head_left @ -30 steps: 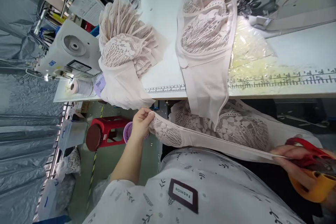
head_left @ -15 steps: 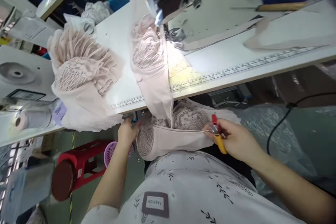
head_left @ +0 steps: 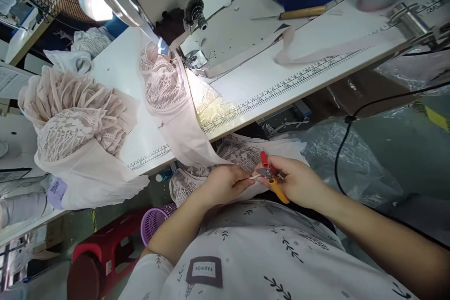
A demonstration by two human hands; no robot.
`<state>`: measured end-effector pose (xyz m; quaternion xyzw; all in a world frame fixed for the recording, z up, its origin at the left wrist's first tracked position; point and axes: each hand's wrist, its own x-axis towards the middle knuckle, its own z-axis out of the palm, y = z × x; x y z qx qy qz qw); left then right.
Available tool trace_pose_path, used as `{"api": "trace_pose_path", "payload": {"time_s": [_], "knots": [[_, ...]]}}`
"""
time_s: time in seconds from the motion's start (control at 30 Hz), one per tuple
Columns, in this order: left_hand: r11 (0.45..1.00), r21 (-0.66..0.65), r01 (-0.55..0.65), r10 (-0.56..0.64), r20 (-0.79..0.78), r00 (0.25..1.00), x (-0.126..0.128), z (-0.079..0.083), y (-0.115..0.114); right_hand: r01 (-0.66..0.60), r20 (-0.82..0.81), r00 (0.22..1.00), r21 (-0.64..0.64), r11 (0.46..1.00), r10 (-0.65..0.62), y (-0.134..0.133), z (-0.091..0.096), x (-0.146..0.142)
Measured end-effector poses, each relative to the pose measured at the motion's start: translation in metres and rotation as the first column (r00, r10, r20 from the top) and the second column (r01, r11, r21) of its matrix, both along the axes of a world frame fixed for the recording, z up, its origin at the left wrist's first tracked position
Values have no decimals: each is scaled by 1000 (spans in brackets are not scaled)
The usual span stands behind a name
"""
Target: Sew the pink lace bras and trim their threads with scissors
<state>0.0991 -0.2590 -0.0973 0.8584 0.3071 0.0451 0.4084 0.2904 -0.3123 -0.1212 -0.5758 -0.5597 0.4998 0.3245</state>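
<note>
My right hand (head_left: 295, 180) is wrapped around small snips (head_left: 271, 178) with one red and one yellow handle. Its fingertips are also at a thin pale strip of the bra in my lap. My left hand (head_left: 230, 183) is closed, thumb and finger pinching the same strip just left of the blades. This pale pink lace bra (head_left: 242, 152) lies across my lap, partly hidden by my left hand and forearm. Another bra part (head_left: 167, 84) lies under the sewing machine's needle area (head_left: 168, 51), its band hanging over the table edge towards my hands.
A pile of lace bras (head_left: 70, 131) lies on the sewing table (head_left: 130, 63) at left, overhanging its edge. A wooden-handled awl (head_left: 304, 12) lies farther back. Below are a red stool (head_left: 110, 243) and a purple basket (head_left: 151, 225). A black cable (head_left: 339, 154) hangs at right.
My left hand has moved right from beneath the table edge to the strip beside the snips. My right hand keeps hold of the snips. The camera view has shifted right.
</note>
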Motion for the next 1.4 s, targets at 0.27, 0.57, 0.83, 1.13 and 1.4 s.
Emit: {"api": "trace_pose_path", "payload": {"time_s": [0.27, 0.57, 0.83, 1.13, 1.4], "knots": [[971, -28, -238, 236, -55, 970, -4, 4, -9, 88, -142, 984, -118, 989, -104, -4, -19, -4], [960, 32, -277, 279, -91, 956, -3, 9, -14, 158, -237, 955, -98, 983, -177, -3, -11, -17], [950, -101, -295, 301, 49, 952, -2, 12, -12, 126, -224, 966, -42, 991, -132, -6, -10, -15], [921, -50, -387, 384, 287, 877, -3, 11, -16, 115, -176, 976, -68, 991, -125, -8, -10, -14], [928, -21, -373, 369, 207, 906, -5, 14, -19, 3, -134, 991, -55, 998, -10, -9, -17, -3]]}}
